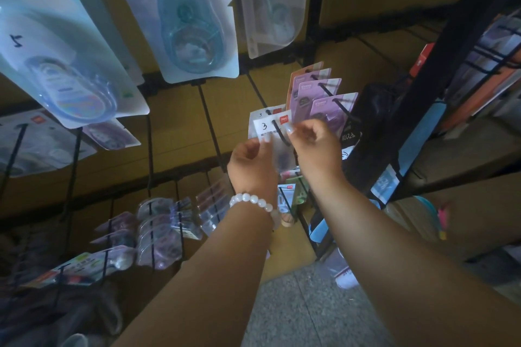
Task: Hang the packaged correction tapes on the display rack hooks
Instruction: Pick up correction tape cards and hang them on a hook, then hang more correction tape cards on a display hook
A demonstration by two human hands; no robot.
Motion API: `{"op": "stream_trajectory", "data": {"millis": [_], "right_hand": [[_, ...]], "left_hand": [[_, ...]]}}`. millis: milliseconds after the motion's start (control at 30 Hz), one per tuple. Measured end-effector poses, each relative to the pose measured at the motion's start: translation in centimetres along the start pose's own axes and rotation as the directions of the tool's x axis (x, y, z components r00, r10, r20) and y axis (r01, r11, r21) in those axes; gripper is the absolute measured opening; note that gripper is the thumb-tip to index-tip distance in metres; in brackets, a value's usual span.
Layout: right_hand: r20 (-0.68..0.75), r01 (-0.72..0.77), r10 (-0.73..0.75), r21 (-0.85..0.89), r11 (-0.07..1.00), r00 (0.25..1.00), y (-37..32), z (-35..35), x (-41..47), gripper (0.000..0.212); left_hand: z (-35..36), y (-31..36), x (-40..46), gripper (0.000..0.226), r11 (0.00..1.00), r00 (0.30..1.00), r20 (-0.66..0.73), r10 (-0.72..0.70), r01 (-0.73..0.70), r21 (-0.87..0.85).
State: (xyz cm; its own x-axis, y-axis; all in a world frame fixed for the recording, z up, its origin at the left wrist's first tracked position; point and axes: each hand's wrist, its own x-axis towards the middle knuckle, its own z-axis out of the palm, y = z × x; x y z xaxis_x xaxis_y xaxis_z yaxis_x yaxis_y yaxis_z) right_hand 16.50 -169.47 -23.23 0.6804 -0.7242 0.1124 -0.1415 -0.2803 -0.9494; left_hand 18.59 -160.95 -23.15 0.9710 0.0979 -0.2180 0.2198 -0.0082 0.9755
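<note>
A white-carded correction tape pack (269, 128) marked "3" sits at the tip of a black rack hook (279, 132), its hang hole threaded on the hook. My left hand (251, 163) pinches the pack's left edge from below. My right hand (315, 144) pinches its right upper edge with curled fingers. A second white pack (260, 115) hangs just behind it on the same hook. To the right, several purple-carded packs (324, 96) hang on a neighbouring hook.
Large clear-bagged tape dispensers (191, 22) hang close overhead on the left and centre. Lower hooks hold several small packs (158, 234). A black shelf frame (439, 65) with stacked goods stands at right. Cardboard backs the rack; grey floor (304, 304) lies below.
</note>
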Motion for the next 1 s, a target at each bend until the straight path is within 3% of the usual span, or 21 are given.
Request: {"op": "stream_trajectory", "data": {"millis": [167, 300, 433, 633, 833, 1000], "right_hand": [[-0.029, -0.048, 0.05, 0.056, 0.997, 0.998, 1.3, -0.2, -2.4, 0.013], [-0.002, -0.085, 0.085, 0.058, 0.995, 0.996, 4.2, 0.3, -5.6, 0.013], [0.008, -0.162, 0.165, -0.144, 0.976, 0.986, 8.9, 0.8, -9.0, 0.017], [0.099, -0.296, 0.364, -0.406, 0.865, 0.926, 18.6, 3.3, -12.8, 0.025], [0.158, -0.328, 0.469, -0.526, 0.785, 0.869, 27.8, 7.1, -14.3, 0.031], [0.21, -0.309, 0.509, -0.586, 0.749, 0.835, 33.7, 11.3, -15.1, 0.037]], "left_hand": [[-2.2, -2.1, -1.5, 0.029, 0.998, 0.998, -0.016, -0.057, 0.058, 0.033], [-5.5, -6.3, -3.4, 0.018, 0.983, 0.997, 0.008, -0.074, 0.072, 0.166], [-10.1, -13.3, -4.6, 0.005, 0.923, 0.988, 0.009, -0.155, 0.142, 0.357], [-15.9, -23.1, -3.2, 0.024, 0.763, 0.952, -0.046, -0.302, 0.27, 0.587], [-17.7, -31.5, 0.6, 0.038, 0.687, 0.93, -0.049, -0.364, 0.304, 0.66], [-18.1, -38.0, 3.4, 0.045, 0.713, 0.902, -0.074, -0.425, 0.384, 0.586]]}}
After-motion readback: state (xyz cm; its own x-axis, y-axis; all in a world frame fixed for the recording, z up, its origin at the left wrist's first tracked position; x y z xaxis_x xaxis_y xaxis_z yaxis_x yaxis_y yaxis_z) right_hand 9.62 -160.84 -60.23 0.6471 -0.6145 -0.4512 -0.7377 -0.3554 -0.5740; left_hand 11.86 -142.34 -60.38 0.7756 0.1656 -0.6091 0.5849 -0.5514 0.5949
